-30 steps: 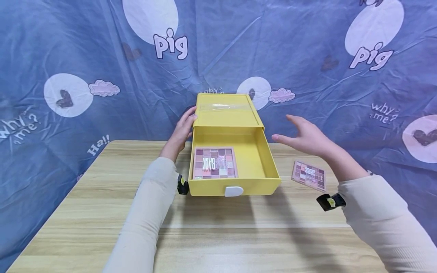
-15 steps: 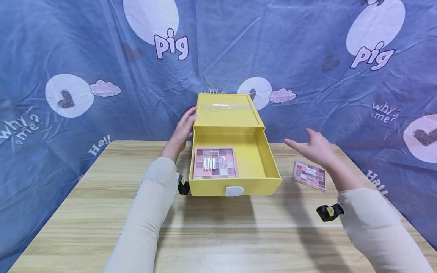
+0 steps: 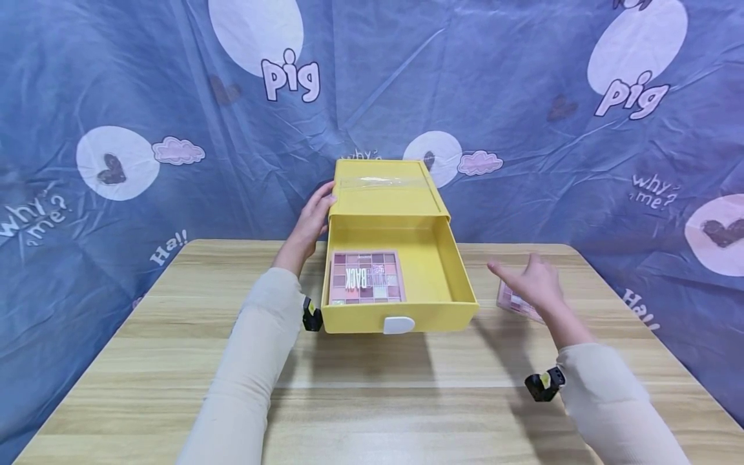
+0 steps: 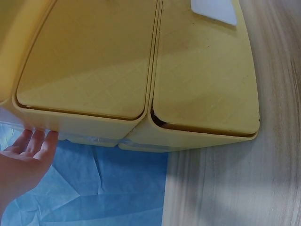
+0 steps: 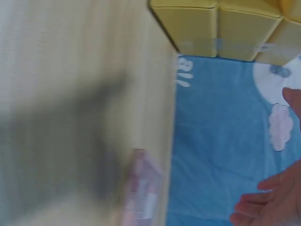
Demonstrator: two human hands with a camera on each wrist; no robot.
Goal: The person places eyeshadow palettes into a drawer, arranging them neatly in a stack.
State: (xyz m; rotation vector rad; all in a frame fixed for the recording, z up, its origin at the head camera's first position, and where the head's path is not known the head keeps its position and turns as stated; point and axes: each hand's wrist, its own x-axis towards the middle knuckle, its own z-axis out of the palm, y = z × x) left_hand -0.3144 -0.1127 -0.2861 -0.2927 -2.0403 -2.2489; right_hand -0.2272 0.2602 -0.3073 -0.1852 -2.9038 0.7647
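A yellow drawer cabinet (image 3: pixel 380 190) stands at the table's back with its top drawer (image 3: pixel 401 318) pulled out. In that drawer's left half lies an eyeshadow palette (image 3: pixel 366 284). My left hand (image 3: pixel 307 229) touches the cabinet's left side; in the left wrist view its fingers (image 4: pixel 47 146) lie nearly straight against the wall. To the right of the cabinet, my right hand (image 3: pixel 531 284) hovers over a second eyeshadow palette (image 3: pixel 511 302) on the table, holding nothing, thumb apart. It partly hides that palette, which looks blurred in the right wrist view.
The wooden table (image 3: pixel 192 361) reaches back to a blue printed cloth (image 3: pixel 232 129) hanging behind. Closed lower drawers (image 4: pixel 84 61) show in the left wrist view. A white handle (image 3: pixel 398 325) sticks out from the open drawer's front.
My right hand has moved down from beside the cabinet to over the second palette, now covering part of it. The left hand, cabinet and first palette stay put.
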